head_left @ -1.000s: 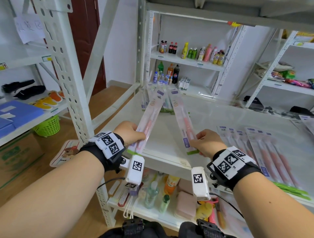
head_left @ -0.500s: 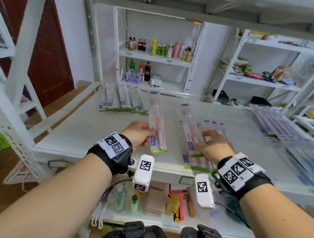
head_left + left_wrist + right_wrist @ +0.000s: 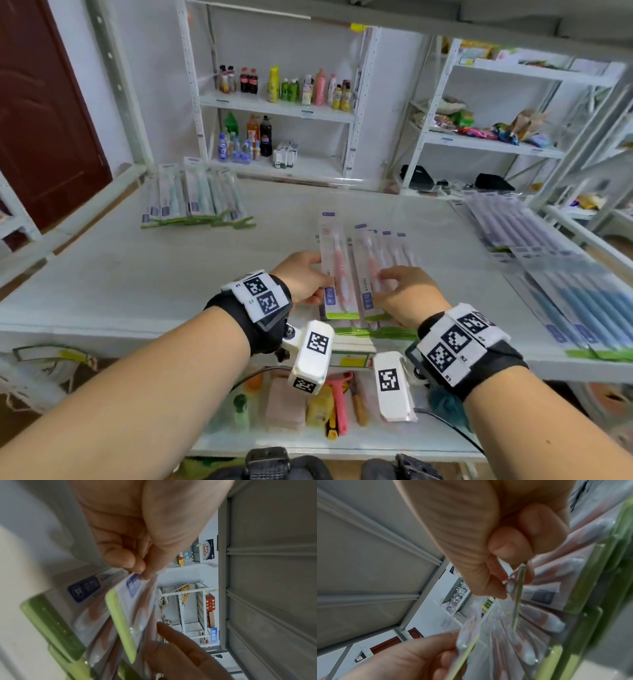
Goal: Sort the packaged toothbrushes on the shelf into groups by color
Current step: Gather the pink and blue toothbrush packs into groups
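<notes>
Over the pink pile [image 3: 387, 253] at the shelf's [image 3: 102, 274] front edge, both pink packs now lowered from mid-air: left hand [image 3: 301, 281] pinching one pack [image 3: 334, 270], right hand [image 3: 407, 294] pinching another [image 3: 368, 274]. Likely about to join the pink group; green [image 3: 195, 198] and blue [image 3: 561, 274] groups well apart.

This looks like a small shop or store room. White metal shelves [image 3: 277, 106] line the walls, with rows of drink bottles [image 3: 284, 85] and snack bags [image 3: 486, 126] on them. Many packaged toothbrushes [image 3: 198, 198] lie in groups on a big shelf [image 3: 102, 274].
</notes>
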### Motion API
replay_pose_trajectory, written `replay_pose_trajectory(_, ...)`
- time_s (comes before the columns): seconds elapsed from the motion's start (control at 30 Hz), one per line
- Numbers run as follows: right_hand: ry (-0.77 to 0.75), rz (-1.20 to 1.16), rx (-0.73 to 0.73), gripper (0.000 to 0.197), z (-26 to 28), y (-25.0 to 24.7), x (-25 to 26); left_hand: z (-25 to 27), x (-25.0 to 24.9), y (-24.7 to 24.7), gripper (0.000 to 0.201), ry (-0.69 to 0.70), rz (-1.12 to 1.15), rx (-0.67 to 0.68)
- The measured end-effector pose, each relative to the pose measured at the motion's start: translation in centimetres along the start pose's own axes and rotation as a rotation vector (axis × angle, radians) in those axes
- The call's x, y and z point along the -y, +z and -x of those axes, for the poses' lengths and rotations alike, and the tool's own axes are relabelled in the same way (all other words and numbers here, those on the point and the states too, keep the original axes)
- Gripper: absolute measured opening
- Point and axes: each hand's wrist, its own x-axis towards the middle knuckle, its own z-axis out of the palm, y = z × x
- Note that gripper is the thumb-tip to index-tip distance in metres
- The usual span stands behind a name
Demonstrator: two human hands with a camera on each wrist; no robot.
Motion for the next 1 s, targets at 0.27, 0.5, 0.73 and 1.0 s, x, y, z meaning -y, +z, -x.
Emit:
replay_pose_trajectory(0.27, 0.019, 0.072, 0.073, 0.054, 0.7, -0.1, 0.3, -1.3, -0.3, 1.6, 0.045, -0.024, -0.069, -0.003)
replay_pose_trajectory(0.5, -0.018, 0.246, 0.083, 0.059, 0.2, 0.1, 0.3, -1.8, -0.4, 2.1, 0.041, -0.047, -0.109, 0.018)
replay_pose_trajectory(0.73, -0.052, 0.261, 0.092, 0.059, 0.1, 0.2, -0.8, -2.0, -0.6, 2.3, 0.041, -0.039, -0.174, 0.024)
replay_pose_trajectory(1.0, -0.058, 0.271, 0.116, 0.049, -0.2, -0.4, -1.0, -1.8, -0.9, 2.7, 0.045, -0.008, -0.261, 0.025)
